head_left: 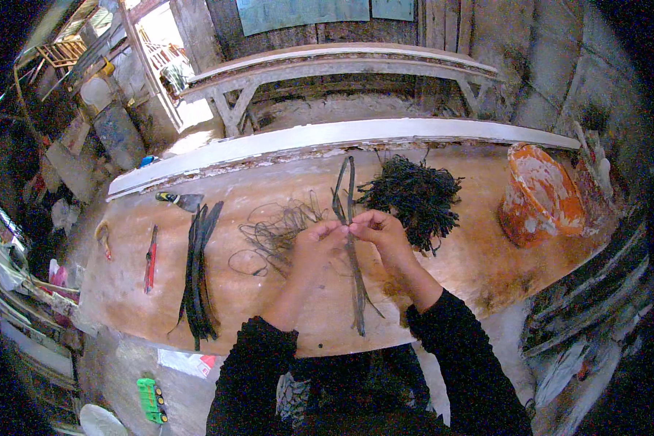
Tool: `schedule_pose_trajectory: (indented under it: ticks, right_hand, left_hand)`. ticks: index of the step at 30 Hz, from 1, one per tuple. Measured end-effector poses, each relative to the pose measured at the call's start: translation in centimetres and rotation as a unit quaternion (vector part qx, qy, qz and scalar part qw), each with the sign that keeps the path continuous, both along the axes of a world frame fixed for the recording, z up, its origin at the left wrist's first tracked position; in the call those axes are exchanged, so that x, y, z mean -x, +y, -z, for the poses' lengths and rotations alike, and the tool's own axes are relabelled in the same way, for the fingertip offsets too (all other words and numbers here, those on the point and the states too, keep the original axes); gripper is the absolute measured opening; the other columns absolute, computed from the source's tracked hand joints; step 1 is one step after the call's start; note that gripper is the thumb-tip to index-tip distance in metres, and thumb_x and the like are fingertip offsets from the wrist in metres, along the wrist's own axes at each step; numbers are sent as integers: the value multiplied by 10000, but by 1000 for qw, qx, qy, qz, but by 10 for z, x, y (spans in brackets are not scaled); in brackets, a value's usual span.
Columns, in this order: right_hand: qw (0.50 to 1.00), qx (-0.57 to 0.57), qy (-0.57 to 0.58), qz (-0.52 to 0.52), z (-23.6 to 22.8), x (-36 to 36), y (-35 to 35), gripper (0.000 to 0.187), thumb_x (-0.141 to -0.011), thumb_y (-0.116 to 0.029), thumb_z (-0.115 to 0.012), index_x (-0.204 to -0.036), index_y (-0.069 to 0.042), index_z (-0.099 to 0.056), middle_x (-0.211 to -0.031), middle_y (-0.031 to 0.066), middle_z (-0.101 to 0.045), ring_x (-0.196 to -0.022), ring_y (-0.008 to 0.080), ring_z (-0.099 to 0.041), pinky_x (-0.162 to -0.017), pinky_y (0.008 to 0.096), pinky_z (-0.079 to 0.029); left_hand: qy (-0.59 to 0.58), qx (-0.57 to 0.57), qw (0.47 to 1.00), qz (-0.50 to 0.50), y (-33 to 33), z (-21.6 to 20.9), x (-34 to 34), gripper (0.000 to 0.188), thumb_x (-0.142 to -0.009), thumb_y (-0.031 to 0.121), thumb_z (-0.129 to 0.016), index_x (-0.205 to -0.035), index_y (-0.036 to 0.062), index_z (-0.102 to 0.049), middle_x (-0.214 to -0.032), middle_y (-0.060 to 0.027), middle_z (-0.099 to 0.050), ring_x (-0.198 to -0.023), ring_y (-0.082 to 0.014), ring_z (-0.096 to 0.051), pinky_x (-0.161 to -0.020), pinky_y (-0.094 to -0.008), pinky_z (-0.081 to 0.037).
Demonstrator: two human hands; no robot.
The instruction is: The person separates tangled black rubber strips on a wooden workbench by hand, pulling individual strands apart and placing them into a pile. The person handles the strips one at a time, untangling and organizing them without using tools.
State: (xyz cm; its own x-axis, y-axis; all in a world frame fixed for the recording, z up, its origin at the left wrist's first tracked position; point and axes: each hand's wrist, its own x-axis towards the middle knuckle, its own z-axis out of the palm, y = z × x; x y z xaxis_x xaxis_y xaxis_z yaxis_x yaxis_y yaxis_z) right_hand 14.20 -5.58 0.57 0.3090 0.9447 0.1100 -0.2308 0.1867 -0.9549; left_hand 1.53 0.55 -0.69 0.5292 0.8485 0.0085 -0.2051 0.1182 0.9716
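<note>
Both my hands meet over the middle of the wooden table [269,320], pinching a dark flat strip [357,280] between their fingertips. My left hand [318,243] and my right hand [385,236] almost touch at the strip. Above my fingers it bends into a narrow upright loop, and its loose ends trail down toward the near edge. Beside my left hand lies a loose tangle of thin cord [269,236]. A bundle of long black strips [196,280] rests farther left. Beyond my right hand sits a heap of black looped strips [414,192].
On the table's left are a red-handled tool [151,261], a small curved tool [104,240] and a scraper [182,200]. A paint-smeared orange bucket [519,218] lies tipped at the right. A white board [341,134] borders the far edge; a green toy truck [150,400] is on the floor.
</note>
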Motion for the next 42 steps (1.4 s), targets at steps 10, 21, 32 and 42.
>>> schedule_pose_trajectory:
  ticks: [10,21,32,42]
  right_hand:
    - [989,-80,-125,28,17,-3,7,86,-706,-37,-585,-787,-8,-596,-739,38,-596,-665,105,-548,-600,210,-429]
    - [991,-64,-119,16,12,-3,5,50,-678,-22,-592,-727,-18,-583,-692,28,-586,-638,96,-535,-593,209,-421]
    - [987,-70,-147,-12,15,-6,7,78,-664,-30,-606,-671,-46,-530,-654,0,-543,-612,76,-497,-576,198,-395]
    - [997,-43,-30,58,1,-12,6,399,-671,-57,-603,-1026,-118,-433,-948,48,-481,-799,106,-451,-695,269,-394]
  left_hand:
    - [5,-3,1000,-17,-2,-4,3,159,-754,142,-567,-848,14,-567,-721,-21,-565,-634,-87,-529,-533,-224,-470]
    - [-18,6,999,27,5,4,3,171,-764,157,-559,-835,2,-574,-744,-37,-589,-651,-91,-541,-553,-224,-457]
    - [4,13,997,72,11,4,6,146,-750,140,-573,-770,-3,-588,-693,-41,-579,-605,-93,-536,-538,-211,-448]
    - [86,-2,990,116,6,-6,10,136,-717,150,-603,-661,35,-559,-602,-10,-542,-507,-64,-479,-489,-203,-409]
